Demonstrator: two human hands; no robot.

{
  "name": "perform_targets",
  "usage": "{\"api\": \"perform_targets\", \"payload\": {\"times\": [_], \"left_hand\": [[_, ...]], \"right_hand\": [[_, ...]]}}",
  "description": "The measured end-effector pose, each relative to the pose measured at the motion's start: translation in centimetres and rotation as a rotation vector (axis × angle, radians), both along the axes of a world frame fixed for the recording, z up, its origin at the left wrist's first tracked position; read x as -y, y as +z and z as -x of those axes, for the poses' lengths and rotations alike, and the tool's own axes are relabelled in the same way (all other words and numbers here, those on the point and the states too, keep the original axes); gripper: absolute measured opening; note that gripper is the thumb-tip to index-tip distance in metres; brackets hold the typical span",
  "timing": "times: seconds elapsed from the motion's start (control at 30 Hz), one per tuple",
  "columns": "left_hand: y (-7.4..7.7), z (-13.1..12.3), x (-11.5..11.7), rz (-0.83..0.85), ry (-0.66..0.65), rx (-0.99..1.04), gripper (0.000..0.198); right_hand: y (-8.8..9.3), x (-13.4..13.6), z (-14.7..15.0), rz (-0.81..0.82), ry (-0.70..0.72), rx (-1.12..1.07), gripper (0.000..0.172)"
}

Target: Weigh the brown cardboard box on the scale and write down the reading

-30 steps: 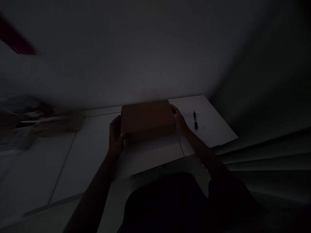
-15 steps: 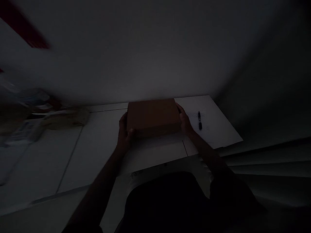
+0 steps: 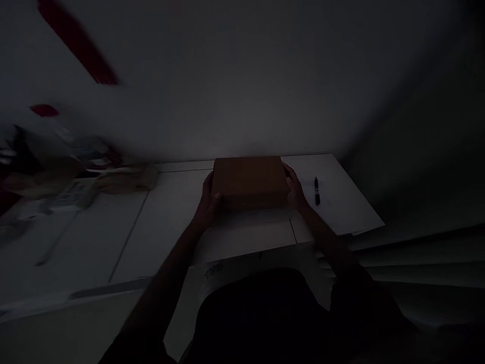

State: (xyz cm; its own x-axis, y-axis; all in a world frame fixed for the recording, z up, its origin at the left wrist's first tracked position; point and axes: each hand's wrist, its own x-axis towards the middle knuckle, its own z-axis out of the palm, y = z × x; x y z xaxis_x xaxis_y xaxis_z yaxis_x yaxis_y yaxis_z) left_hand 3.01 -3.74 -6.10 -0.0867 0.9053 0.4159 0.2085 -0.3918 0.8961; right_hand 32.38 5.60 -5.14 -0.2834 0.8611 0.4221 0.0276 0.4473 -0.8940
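The scene is very dark. A closed brown cardboard box (image 3: 249, 182) rests on a white table (image 3: 166, 227) close to the wall. My left hand (image 3: 208, 202) grips the box's left end, fingers curled on its side. My right hand (image 3: 294, 188) clasps the right end. Both forearms reach forward from the bottom of the view.
A black pen (image 3: 317, 190) lies on a white sheet of paper (image 3: 341, 202) just right of the box. Blurred clutter (image 3: 76, 187) sits at the table's far left. A white envelope or bag (image 3: 242, 273) lies at the near edge. A red streak (image 3: 78, 43) shows on the wall.
The view has swung left, so the box and pen sit further right in frame. Both hands stay on the box's ends, and the box lies nearer the wall.
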Motion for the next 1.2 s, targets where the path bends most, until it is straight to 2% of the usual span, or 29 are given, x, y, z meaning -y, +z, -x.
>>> {"api": "perform_targets", "payload": {"times": [0.17, 0.3, 0.43, 0.6, 0.77, 0.9, 1.0, 1.1, 1.2], "left_hand": [[0.1, -0.3, 0.3, 0.004, -0.001, 0.017, 0.08], [0.5, -0.4, 1.1, 0.02, 0.043, 0.015, 0.079], [1.3, 0.3, 2.6, 0.007, 0.103, -0.01, 0.078], [2.7, 3.1, 5.0, -0.066, 0.21, -0.04, 0.079], [3.2, 8.0, 7.6, -0.126, 0.386, -0.037, 0.079], [2.8, 11.8, 9.6, -0.135, 0.5, 0.124, 0.081], [2.2, 13.7, 10.9, -0.107, 0.641, 0.212, 0.083], [1.1, 15.1, 11.9, -0.034, 0.794, 0.261, 0.078], [-0.1, 15.9, 12.5, 0.0, 0.862, 0.298, 0.075]], "right_hand": [[0.8, 0.3, 0.0, 0.037, -0.027, 0.056, 0.079], [1.2, 0.9, 0.2, 0.094, 0.036, 0.109, 0.08], [2.1, 1.8, 1.5, 0.107, 0.075, 0.159, 0.092], [4.4, 3.1, 5.4, 0.085, 0.195, 0.172, 0.099], [5.7, 3.5, 11.3, -0.02, 0.312, 0.247, 0.101], [5.1, 3.5, 17.0, -0.043, 0.415, 0.274, 0.102], [4.0, 3.8, 20.6, -0.043, 0.497, 0.283, 0.101], [2.6, 4.3, 23.2, -0.053, 0.549, 0.288, 0.101], [1.1, 4.6, 24.7, -0.07, 0.557, 0.284, 0.101]]}}
